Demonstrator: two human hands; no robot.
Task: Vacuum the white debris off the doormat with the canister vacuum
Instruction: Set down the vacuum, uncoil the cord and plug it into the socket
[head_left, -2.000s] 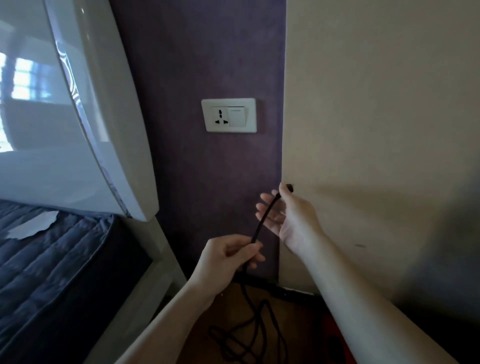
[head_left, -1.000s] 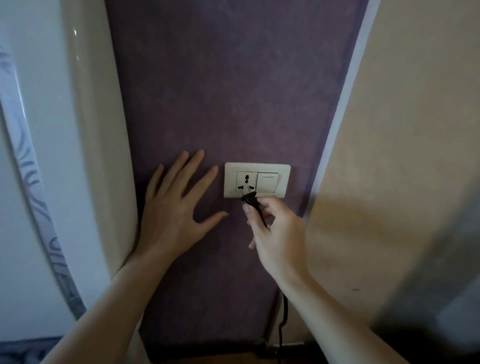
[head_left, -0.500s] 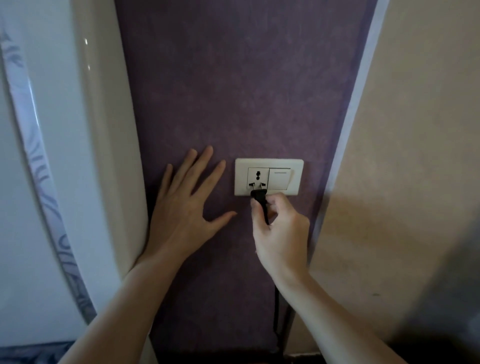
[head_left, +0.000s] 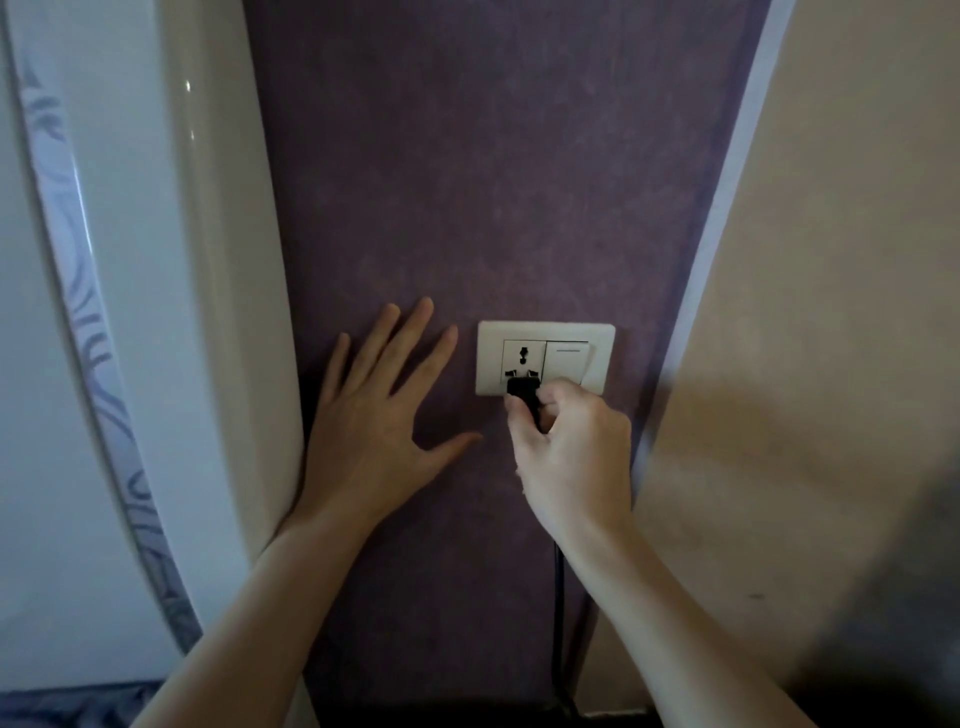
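Cord (head_left: 558, 597): black, thin, hung below the right wrist. It is judged limp and light, and is not to be tugged.
Right hand (head_left: 571, 457): fingers curled, plug (head_left: 524, 397) pinched by its body. The plug is judged small and rigid, and best gripped there.
Left hand (head_left: 374, 415): spread flat, pressed on the purple wall (head_left: 493, 182) beside the right hand.
Socket plate (head_left: 597, 358): met by the plug just above the right hand.
Canister vacuum, doormat: not seen.

You face a purple wall (head_left: 493, 182), matt and faintly mottled, beside a matt, grainy beige wall (head_left: 831, 260). The socket plate (head_left: 600, 335) is smooth pale plastic with a soft sheen, the plug (head_left: 523, 397) dull black plastic. On your left the white panel (head_left: 218, 260) is glossy.
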